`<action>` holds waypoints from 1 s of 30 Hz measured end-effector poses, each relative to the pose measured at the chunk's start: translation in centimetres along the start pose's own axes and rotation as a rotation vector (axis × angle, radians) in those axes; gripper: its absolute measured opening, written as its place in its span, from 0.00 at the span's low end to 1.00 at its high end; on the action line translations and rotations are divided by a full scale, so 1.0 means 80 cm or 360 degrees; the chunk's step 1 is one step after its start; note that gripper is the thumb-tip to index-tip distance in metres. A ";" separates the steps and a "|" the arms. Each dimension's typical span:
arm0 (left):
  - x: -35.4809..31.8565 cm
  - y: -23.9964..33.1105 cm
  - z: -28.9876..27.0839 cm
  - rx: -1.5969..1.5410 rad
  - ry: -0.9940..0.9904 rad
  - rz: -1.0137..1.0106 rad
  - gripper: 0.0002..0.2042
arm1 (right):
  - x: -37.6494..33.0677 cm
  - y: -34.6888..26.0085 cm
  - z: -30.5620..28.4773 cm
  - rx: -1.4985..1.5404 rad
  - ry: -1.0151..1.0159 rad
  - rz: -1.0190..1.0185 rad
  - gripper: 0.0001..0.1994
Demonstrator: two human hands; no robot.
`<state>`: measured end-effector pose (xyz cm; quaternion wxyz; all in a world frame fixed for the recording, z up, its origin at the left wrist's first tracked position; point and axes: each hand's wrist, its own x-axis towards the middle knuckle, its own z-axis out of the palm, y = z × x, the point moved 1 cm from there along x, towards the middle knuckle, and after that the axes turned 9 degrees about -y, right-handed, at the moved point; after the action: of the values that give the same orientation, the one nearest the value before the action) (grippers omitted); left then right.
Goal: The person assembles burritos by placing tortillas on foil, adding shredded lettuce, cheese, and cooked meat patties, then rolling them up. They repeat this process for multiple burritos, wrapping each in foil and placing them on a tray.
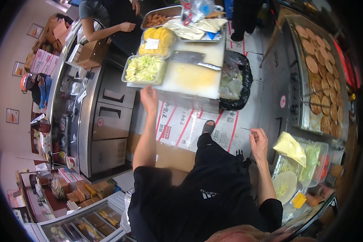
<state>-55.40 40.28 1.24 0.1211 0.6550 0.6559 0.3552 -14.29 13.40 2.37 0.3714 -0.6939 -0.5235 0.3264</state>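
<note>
My left hand [149,98] hangs just in front of a clear tub of shredded lettuce [144,69], at the near left corner of a white cutting board [191,82]. Its fingers are loosely apart and I see nothing in them; whether they touch the tub I cannot tell. Out to the right, my right hand [259,142] is raised with thumb and fingers pinched on a thin, dark stick-like thing [245,129], too small to name. On the board lies a cleaver [188,57]. Behind the lettuce stands a tub of yellow slices [159,39].
Round flatbreads [326,86] cover a griddle at the right. Below it are clear tubs of greens [310,161] and a pale bowl [285,186]. A black-lined bin [246,78] stands beside the board. Across the counter, a person's hand [127,27] shows.
</note>
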 end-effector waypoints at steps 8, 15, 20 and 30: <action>0.208 -0.138 -0.027 0.0458 -0.0102 -0.0463 0.29 | 0.104 -0.083 0.118 -0.0022 -0.0231 0.0089 0.08; 0.236 -0.184 -0.022 0.0520 -0.0365 -0.0461 0.26 | 0.139 -0.093 0.139 -0.0159 -0.0229 0.0144 0.08; 0.233 -0.170 -0.028 0.0565 -0.0286 -0.0380 0.19 | 0.147 -0.083 0.140 -0.0116 -0.0180 0.0189 0.08; 0.219 -0.138 -0.044 0.0224 0.0080 -0.0289 0.16 | 0.161 -0.081 0.138 -0.0123 -0.0185 0.0190 0.07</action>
<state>-68.07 56.97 2.22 0.0900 0.5906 0.7387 0.3121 -23.65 28.93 1.49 0.2932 -0.7176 -0.5141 0.3672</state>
